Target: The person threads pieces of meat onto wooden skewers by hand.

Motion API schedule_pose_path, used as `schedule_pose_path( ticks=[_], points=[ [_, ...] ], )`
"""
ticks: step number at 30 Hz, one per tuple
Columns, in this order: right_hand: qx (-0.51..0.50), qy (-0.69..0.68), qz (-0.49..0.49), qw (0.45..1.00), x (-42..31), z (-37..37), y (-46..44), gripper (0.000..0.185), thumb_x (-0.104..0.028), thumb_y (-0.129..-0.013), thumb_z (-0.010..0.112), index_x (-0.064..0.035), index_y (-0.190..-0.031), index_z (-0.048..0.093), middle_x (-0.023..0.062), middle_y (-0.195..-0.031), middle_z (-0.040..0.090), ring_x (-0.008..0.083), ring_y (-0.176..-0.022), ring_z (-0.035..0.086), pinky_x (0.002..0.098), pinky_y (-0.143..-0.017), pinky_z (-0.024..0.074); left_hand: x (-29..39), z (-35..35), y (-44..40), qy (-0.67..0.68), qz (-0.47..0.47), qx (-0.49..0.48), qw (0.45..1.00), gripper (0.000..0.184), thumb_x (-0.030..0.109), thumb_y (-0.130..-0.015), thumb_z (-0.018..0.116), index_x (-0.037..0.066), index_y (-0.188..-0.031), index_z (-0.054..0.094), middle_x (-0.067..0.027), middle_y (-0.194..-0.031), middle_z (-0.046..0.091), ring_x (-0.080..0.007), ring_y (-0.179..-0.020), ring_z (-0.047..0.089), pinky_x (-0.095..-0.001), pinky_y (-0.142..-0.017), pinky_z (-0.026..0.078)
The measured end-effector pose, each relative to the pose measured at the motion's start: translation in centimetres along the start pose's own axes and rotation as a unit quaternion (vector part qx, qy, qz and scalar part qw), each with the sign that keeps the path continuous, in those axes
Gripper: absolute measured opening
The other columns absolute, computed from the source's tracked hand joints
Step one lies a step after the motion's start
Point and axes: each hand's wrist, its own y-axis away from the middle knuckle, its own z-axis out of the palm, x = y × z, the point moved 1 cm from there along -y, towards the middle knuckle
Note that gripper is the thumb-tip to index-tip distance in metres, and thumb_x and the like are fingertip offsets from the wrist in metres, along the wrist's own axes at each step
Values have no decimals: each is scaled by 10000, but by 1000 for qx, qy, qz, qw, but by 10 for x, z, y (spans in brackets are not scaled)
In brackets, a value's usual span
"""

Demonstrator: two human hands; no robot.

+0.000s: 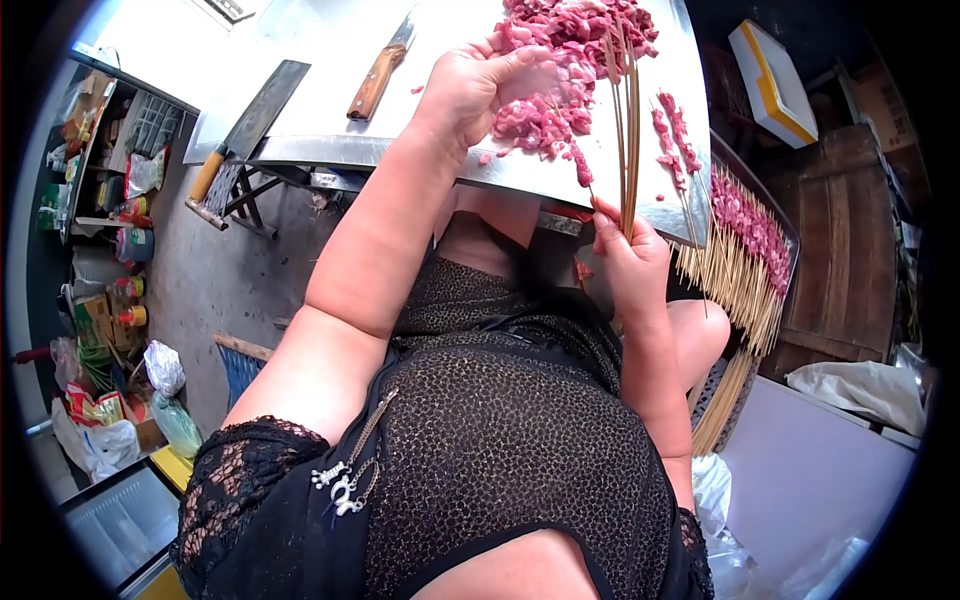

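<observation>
Wooden skewers [631,130] stand in a bundle in my right hand [632,262], whose fingers are closed round their lower ends. The same hand pinches one more skewer, which carries small pieces of meat [582,166] near its tip. My left hand [472,88] is at the near left edge of a pile of cut pink raw meat [570,75]. Its thumb and fingers are bent together, and what they hold, if anything, is hard to make out. Two loaded meat skewers [677,135] lie right of the pile on the metal-edged white table [350,150].
A cleaver [262,112] and a wooden-handled knife [380,80] lie on the table to the left, the cleaver's handle past the edge. At right, a tray holds many loaded skewers [750,230]. Bare skewers [725,400] lie below it. Shelves [110,160] with goods stand far left.
</observation>
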Motion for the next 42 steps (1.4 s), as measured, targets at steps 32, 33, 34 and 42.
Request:
schedule_pose_path(
  ticks=[32,33,34,42],
  points=[
    [12,-47,-9,999,-3,1,1,203,-84,-892,565,11,-1062,624,-60,-656,496,10,-557,417,154,-494,333,1,20,17,4,-24,-19,1000,219,117,-901,538,-49,-1041,559,-190,-970,636,-251,-875,653,-333,-783,562],
    [12,-46,-8,999,-3,0,2,203,-84,-892,565,11,-1062,624,-60,-656,496,10,-557,417,154,-494,333,0,19,17,4,-24,-19,1000,219,117,-901,538,-49,-1041,559,-190,-970,636,-251,-875,653,-333,-783,562],
    [14,-40,-11,999,-4,-1,2,202,-86,-893,563,8,-1060,626,-62,-652,494,8,-551,414,153,-487,329,-1,18,16,18,-20,-21,999,225,131,-911,522,-48,-1043,559,-192,-967,636,-256,-877,653,-340,-784,561],
    [22,-15,-18,999,-6,-3,1,191,-96,-896,560,-5,-1045,637,-70,-636,488,4,-534,409,155,-471,323,-3,22,18,36,-6,-25,999,237,143,-936,474,-46,-1049,560,-194,-952,639,-264,-883,653,-343,-779,560]
  ],
)
